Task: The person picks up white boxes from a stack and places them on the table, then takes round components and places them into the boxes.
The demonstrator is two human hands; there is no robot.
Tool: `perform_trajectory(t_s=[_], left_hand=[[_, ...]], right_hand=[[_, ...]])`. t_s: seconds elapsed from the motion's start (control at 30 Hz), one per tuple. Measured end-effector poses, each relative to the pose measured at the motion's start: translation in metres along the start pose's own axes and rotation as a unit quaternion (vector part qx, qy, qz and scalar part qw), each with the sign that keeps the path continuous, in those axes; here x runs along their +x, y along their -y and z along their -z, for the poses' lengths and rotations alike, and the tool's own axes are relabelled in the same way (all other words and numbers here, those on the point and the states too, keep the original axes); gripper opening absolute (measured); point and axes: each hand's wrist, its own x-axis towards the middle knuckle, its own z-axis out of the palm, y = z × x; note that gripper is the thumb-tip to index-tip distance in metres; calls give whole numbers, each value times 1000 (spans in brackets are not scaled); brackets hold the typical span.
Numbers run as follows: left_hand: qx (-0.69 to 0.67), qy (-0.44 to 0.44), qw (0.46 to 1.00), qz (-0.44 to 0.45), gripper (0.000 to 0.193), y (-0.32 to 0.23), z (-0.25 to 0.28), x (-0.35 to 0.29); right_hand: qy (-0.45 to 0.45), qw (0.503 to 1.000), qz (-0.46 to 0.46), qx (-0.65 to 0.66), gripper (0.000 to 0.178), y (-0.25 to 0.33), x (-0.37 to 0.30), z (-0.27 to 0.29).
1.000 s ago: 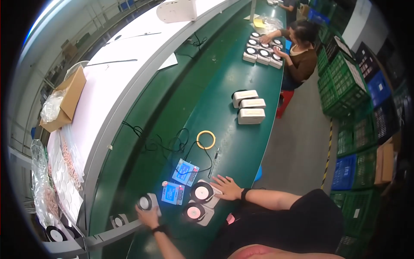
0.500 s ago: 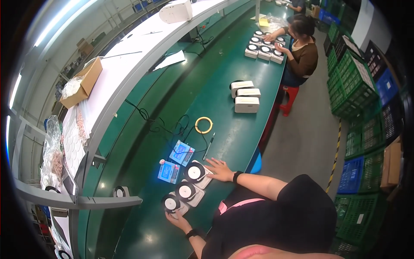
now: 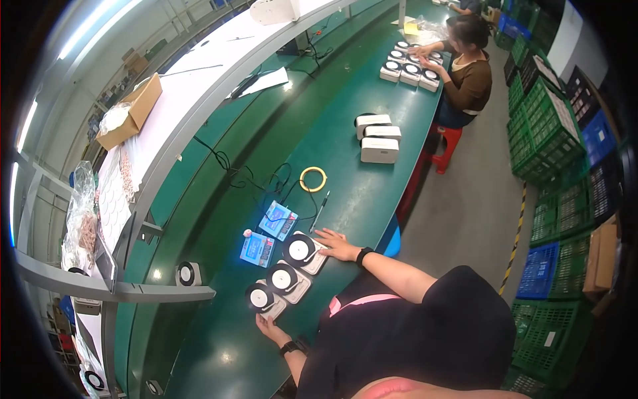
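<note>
Three small white devices shaped like mini record players stand in a slanting row on the green bench, each with a black disc with a white centre. My left hand (image 3: 271,330) is at the near end of the leftmost mini record player (image 3: 260,298), thumb and fingers against its lower edge. The middle mini record player (image 3: 282,278) sits between the others, touched by neither hand. At the far end, my right hand (image 3: 339,247) rests on the edge of the rightmost mini record player (image 3: 300,250), its fingers stretched out and apart.
Two blue-screened meters (image 3: 258,249) with cables lie beyond the row, near a pen (image 3: 320,210) and a yellow ring (image 3: 313,179). Further along stand several white devices (image 3: 379,150). A co-worker (image 3: 468,73) sits handling more. A grey frame bar (image 3: 166,293) crosses at left; crates (image 3: 541,133) line the right.
The whole view has shifted a little, so the bench things appear higher. Both my hands stay at the same mini record players. The co-worker's hands have come closer together.
</note>
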Motion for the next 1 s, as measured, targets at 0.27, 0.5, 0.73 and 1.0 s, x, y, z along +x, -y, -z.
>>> perform_trajectory(t_s=[0.27,0.5,0.73,1.0], left_hand=[[19,-6,1000,-3,44,1,0,-2],[-23,20,998,-51,45,29,7,15],[-4,2,1000,-31,41,25,6,8],[-5,-11,998,-56,40,22,5,8]], right_hand=[[9,999,1,41,58,2,0,4],[-37,997,40,49,56,-19,7,-7],[-24,997,33,61,53,-8,3,0],[-21,999,17,41,53,-2,4,2]])
